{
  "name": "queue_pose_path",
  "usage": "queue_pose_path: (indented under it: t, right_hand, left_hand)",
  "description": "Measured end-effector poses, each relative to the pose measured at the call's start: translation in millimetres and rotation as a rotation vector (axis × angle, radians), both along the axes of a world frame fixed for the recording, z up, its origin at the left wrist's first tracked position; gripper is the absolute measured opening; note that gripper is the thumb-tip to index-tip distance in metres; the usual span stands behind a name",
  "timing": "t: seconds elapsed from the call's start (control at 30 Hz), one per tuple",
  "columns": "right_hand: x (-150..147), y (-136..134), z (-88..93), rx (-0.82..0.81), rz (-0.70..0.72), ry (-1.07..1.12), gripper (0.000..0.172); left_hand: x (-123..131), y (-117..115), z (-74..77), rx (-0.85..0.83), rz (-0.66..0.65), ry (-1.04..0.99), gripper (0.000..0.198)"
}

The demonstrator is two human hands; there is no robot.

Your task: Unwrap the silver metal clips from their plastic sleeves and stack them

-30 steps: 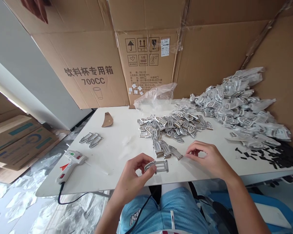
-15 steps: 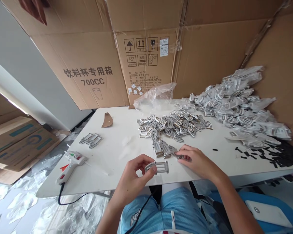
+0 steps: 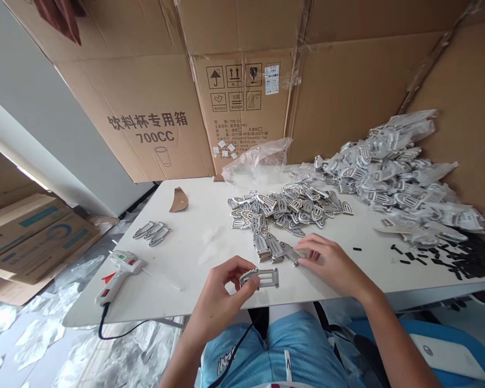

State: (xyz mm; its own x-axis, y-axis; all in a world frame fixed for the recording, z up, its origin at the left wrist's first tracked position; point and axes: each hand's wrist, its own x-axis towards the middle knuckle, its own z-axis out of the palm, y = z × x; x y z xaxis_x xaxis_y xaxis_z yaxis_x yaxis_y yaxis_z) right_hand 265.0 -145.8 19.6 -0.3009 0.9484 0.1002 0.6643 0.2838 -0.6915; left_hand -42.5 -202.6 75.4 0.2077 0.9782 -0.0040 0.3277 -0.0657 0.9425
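Note:
My left hand (image 3: 228, 288) is closed on a silver metal buckle (image 3: 269, 278), an arch-ended frame with long slots, pinched between thumb and fingers above the table's front edge. My right hand (image 3: 331, 267) is open, its thumb and fingers apart beside a slanted metal buckle (image 3: 290, 253). That buckle leans against short stacks of similar buckles (image 3: 268, 246); whether my fingertips touch it I cannot tell. Behind them spreads a loose heap of metal buckles (image 3: 291, 205). Several open metal frames (image 3: 152, 233) lie in a row at the table's left.
A white glue gun (image 3: 121, 272) with a cord lies at the left edge of the white table (image 3: 202, 258). Bagged metal pieces (image 3: 392, 172) pile up at the right, beside scattered black strips (image 3: 448, 258). Cardboard (image 3: 242, 32) walls the back, with a plastic bag (image 3: 262, 159) before it.
The fingers of my right hand have parted from the slanted buckle, and the hand has drawn slightly right. My left hand keeps its buckle in the same place.

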Motion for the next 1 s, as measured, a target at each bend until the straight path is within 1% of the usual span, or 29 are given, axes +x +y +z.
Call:
queue_pose_path:
  t: [0.13,0.2,0.23,0.33,0.4,0.53,0.73,1.0]
  right_hand:
    - [14,5,-1.5,0.157,-0.195,0.015,0.013]
    - [17,6,-1.1,0.159,-0.22,-0.002,0.014]
    - [17,6,-0.3,0.131,-0.19,-0.006,0.015]
    - [11,3,3.1,0.008,-0.017,-0.011,0.018]
    - [5,1,4.7,-0.031,0.044,-0.013,0.021]
    - [-6,-1,4.0,-0.029,0.044,-0.037,0.025]
    - [-9,1,0.4,-0.057,0.062,-0.04,0.022]
    - [-10,1,2.9,-0.054,0.043,0.015,0.018]
  left_hand:
    - [0,1,0.7,0.003,-0.004,0.004,0.025]
    - [0,0,1.0,0.006,-0.003,0.002,0.026]
    - [1,0,1.0,0.007,-0.002,0.002,0.026]
    - [2,0,0.9,0.005,-0.006,0.001,0.026]
    - [2,0,0.7,0.003,-0.004,-0.001,0.026]
    - [1,1,0.8,-0.003,-0.001,-0.006,0.026]
    - [1,1,1.6,-0.018,-0.014,0.005,0.027]
    - [2,0,3.1,-0.014,-0.018,0.0,0.025]
